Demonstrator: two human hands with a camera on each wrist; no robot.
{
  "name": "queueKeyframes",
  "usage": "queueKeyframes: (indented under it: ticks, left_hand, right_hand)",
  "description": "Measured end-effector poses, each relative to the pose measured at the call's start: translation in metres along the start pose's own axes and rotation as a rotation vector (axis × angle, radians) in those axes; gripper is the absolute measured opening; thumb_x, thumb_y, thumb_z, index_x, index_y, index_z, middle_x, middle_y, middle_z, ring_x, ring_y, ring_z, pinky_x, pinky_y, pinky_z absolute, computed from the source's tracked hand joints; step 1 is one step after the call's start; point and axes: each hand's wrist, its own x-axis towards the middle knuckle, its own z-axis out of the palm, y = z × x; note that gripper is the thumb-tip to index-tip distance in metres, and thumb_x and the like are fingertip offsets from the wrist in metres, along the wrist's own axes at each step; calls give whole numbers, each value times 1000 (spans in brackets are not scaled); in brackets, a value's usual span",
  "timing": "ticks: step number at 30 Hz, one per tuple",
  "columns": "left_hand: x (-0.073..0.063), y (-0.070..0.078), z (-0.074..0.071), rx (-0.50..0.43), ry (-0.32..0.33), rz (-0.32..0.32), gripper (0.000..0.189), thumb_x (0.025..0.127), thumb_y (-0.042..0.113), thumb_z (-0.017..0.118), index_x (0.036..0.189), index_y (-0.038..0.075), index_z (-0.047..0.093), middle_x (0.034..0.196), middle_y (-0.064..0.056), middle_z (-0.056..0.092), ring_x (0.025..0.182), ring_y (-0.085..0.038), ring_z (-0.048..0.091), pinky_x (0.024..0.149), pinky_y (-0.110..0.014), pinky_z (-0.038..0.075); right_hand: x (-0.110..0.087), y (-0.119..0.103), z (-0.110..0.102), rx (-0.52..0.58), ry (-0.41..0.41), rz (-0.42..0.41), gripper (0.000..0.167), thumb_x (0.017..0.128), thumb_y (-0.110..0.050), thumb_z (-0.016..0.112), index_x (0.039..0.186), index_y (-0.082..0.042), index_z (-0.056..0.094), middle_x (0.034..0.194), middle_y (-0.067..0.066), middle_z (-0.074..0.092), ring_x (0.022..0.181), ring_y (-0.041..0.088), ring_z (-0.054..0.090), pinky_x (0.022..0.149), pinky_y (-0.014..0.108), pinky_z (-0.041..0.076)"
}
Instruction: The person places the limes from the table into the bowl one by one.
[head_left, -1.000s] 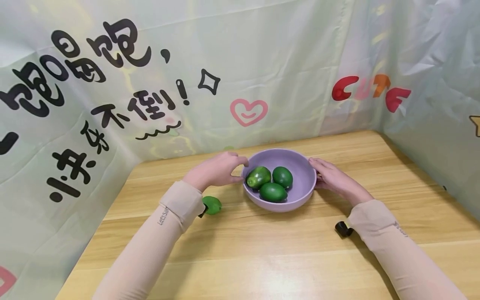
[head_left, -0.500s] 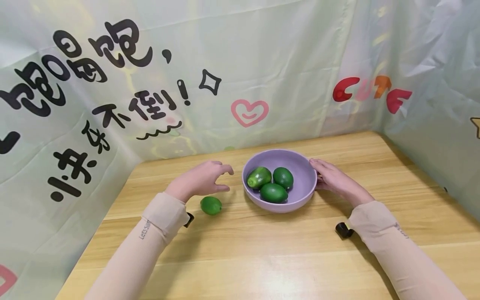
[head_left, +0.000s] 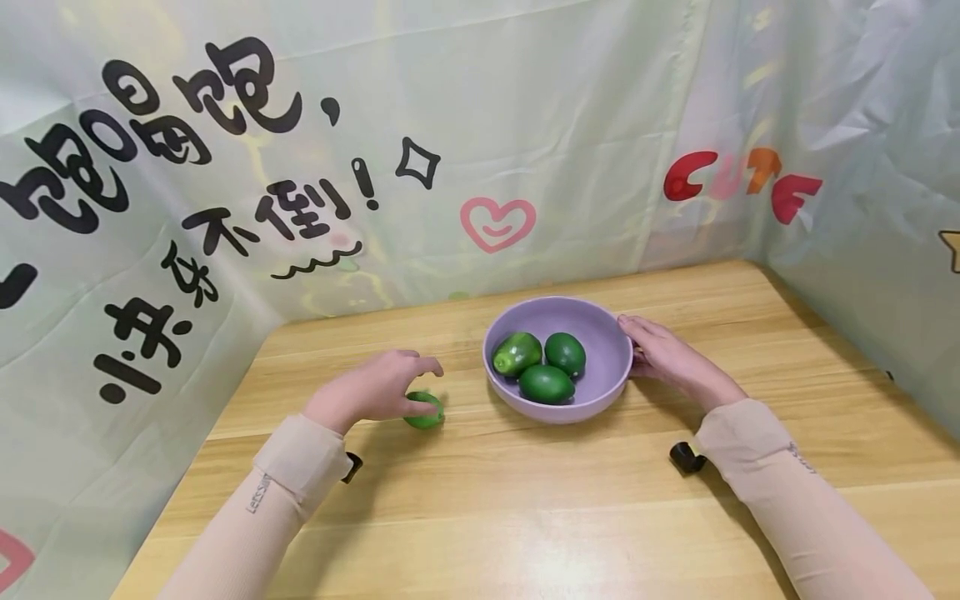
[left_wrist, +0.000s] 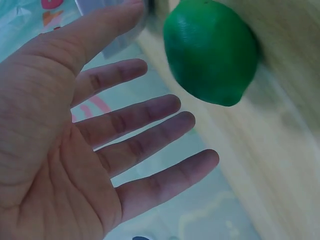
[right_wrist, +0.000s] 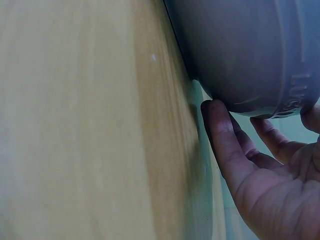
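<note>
A green lime (head_left: 424,411) lies on the wooden table, left of a purple bowl (head_left: 606,377). My left hand (head_left: 378,387) hovers at the lime, thumb overlapping it in the head view. In the left wrist view its fingers are spread, and the lime (left_wrist: 212,52) sits beyond the fingertips. Three dark green fruits rest inside the bowl: a glossy, longer one (head_left: 517,354) and two rounder ones (head_left: 547,385). My right hand (head_left: 671,354) touches the bowl's right side, fingertips at the rim. In the right wrist view, fingers lie against the outer wall (right_wrist: 240,55).
The wooden table (head_left: 525,508) meets a printed pale green curtain (head_left: 585,167) at the back and both sides. Black wrist-worn pieces (head_left: 686,458) stick out beneath the sleeves. Raised lettering (right_wrist: 300,90) runs along the bowl's outside.
My left hand has let go of the bowl's left rim and moved left and toward me, down to the lime. My right hand, the bowl and its fruits have stayed in place.
</note>
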Motion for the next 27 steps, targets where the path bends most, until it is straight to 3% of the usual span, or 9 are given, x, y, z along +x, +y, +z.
queueKeyframes:
  ticks: [5, 12, 18, 27]
  left_hand:
    - [-4, -4, 8, -29, 9, -6, 53, 95, 35, 83, 137, 8, 67, 129, -16, 71, 116, -32, 69, 103, -48, 56]
    - [-8, -9, 20, -49, 31, -7, 51, 92, 34, 87, 133, 9, 69, 113, -8, 71, 93, -17, 61, 83, -33, 52]
    - [-9, -10, 26, -73, 40, -21, 52, 92, 34, 87, 133, 9, 69, 110, -6, 69, 92, -16, 61, 80, -31, 53]
    - [-9, -13, 33, -71, 57, 0, 49, 90, 33, 88, 129, 9, 70, 106, -5, 68, 91, -15, 60, 79, -30, 53]
  right_hand:
    - [0, 1, 0, 1, -4, -3, 71, 119, -41, 22, 165, 12, 16, 164, 42, 26, 154, 59, 32, 114, 47, 53]
    - [1, 1, -1, 0, -7, 1, 71, 119, -41, 22, 166, 11, 14, 167, 42, 22, 156, 60, 27, 117, 54, 47]
    - [1, -1, -1, -5, -4, 6, 72, 119, -43, 23, 166, 11, 15, 166, 40, 25, 155, 58, 30, 115, 48, 51]
    - [1, 1, -1, -4, -5, 3, 70, 119, -41, 23, 166, 11, 15, 167, 41, 24, 155, 59, 30, 117, 53, 46]
